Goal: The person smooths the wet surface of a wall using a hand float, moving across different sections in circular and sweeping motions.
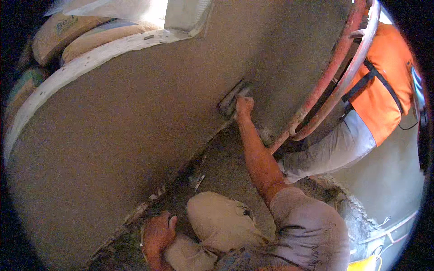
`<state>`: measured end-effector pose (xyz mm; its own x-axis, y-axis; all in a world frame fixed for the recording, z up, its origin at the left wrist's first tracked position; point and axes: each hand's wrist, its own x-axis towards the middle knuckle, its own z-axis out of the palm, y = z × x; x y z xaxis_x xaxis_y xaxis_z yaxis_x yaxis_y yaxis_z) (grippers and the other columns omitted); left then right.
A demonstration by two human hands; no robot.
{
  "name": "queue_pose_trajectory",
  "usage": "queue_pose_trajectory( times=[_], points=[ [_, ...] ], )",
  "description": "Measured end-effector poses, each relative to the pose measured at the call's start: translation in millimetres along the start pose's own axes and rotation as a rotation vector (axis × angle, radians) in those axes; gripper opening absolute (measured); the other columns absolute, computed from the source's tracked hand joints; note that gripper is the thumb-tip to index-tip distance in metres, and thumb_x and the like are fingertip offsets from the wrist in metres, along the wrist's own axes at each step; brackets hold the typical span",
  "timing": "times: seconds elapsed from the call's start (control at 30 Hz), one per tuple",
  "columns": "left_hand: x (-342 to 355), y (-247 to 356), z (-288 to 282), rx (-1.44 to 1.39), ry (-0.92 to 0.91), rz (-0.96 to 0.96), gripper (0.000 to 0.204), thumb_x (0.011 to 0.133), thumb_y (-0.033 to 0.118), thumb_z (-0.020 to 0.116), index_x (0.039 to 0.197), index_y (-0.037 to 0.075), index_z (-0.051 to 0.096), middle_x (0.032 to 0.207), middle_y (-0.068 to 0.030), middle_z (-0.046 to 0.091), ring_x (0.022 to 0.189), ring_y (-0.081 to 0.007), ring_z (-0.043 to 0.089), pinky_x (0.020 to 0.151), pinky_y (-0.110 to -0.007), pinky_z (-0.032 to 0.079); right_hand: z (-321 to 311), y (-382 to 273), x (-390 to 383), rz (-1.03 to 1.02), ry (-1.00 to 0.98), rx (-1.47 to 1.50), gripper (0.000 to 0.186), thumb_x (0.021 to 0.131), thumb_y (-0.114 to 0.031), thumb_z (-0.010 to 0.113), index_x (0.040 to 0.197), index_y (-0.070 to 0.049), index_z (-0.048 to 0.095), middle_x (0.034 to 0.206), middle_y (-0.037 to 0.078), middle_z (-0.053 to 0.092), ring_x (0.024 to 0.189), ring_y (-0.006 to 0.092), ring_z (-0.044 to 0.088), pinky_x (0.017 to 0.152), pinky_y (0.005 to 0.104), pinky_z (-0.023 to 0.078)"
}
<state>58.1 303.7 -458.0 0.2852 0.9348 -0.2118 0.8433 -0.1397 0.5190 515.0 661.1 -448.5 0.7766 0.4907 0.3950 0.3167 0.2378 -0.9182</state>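
Note:
My right hand grips a steel float, which lies against the grey rendered wall just above the wall's bottom edge. My left hand is low beside my bent legs, its fingers curled; whatever they may hold is too unclear to name. The curved wall has a pale top edge. Below the float runs a rough seam along the floor, with a small pale scrap on it.
Red tubular rails stand at the right, close to my right arm. Beyond them a person in an orange vest bends with a leg near my elbow. Stuffed sacks lie behind the wall's top. Rough rubble and thin bars are at lower right.

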Motion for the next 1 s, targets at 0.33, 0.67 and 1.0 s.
queue_pose_trajectory(
  times=[0.33, 0.67, 1.0],
  points=[
    [2.3, -29.6, -1.3, 0.008, 0.061, 0.003, 0.04, 0.102, 0.04, 0.051, 0.108, 0.003, 0.064, 0.097, -0.0295, 0.069, 0.093, -0.051, 0.065, 0.088, -0.06, 0.049, 33.2, -268.9, -118.2, -0.836, -0.044, 0.113, 0.038, 0.08, -0.016, 0.079, 0.106, 0.0, 0.057, 0.101, 0.016, 0.06, 0.093, 0.0337, 0.06, 0.087, 0.0433, 0.048],
    [-3.3, -31.7, -7.0, 0.02, -0.017, -0.015, 0.042, 0.102, 0.04, 0.05, 0.109, 0.0, 0.063, 0.093, -0.0315, 0.069, 0.089, -0.0518, 0.065, 0.084, -0.059, 0.051, 50.9, -215.7, -86.8, -0.711, 0.031, -0.052, 0.035, 0.082, -0.018, 0.08, 0.102, 0.0, 0.056, 0.086, 0.011, 0.061, 0.077, 0.0236, 0.058, 0.074, 0.038, 0.049],
    [-9.5, -15.1, -8.2, 0.043, 0.022, -0.033, 0.037, 0.102, 0.036, 0.052, 0.105, 0.0, 0.062, 0.09, -0.0294, 0.069, 0.088, -0.0516, 0.065, 0.089, -0.058, 0.049, 30.4, 18.7, -96.2, -0.314, -0.009, -0.192, 0.031, 0.085, -0.017, 0.077, 0.098, -0.001, 0.054, 0.09, 0.011, 0.056, 0.084, 0.0268, 0.055, 0.078, 0.0406, 0.047]
  ],
)
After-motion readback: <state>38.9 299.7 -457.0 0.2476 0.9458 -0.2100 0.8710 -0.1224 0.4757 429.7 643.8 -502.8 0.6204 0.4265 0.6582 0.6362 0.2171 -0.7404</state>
